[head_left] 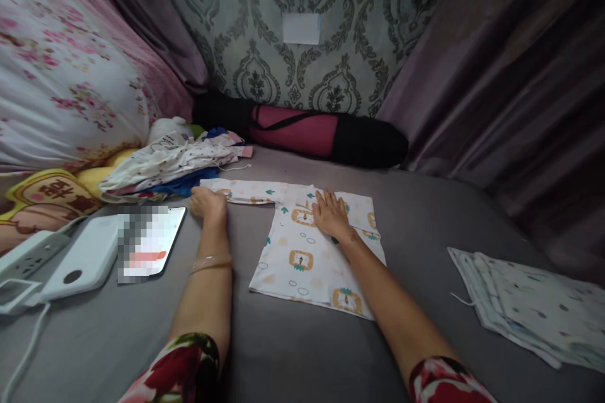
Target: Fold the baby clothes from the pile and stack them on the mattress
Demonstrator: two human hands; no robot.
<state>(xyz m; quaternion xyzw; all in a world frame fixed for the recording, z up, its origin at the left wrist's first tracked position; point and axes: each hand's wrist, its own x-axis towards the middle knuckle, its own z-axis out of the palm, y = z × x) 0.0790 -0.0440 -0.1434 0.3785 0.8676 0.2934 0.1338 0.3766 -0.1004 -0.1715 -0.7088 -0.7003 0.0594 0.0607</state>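
Observation:
A small white shirt (301,261) with orange lion prints and green leaves lies on the grey sheet in front of me. One of its sleeves stretches out to the left, and the other sleeve does not show sticking out on the right. My left hand (209,203) is closed on the cuff end of that sleeve. Flat on the upper part of the shirt rests my right hand (331,213), its fingers spread and holding nothing.
Crumpled clothes (165,164) and a yellow cushion (57,192) lie at the left. Nearer are a phone (165,236), a white device (87,258) and a power strip (33,258). Folded clothes (534,302) lie right. A black and maroon roll (297,132) lies behind.

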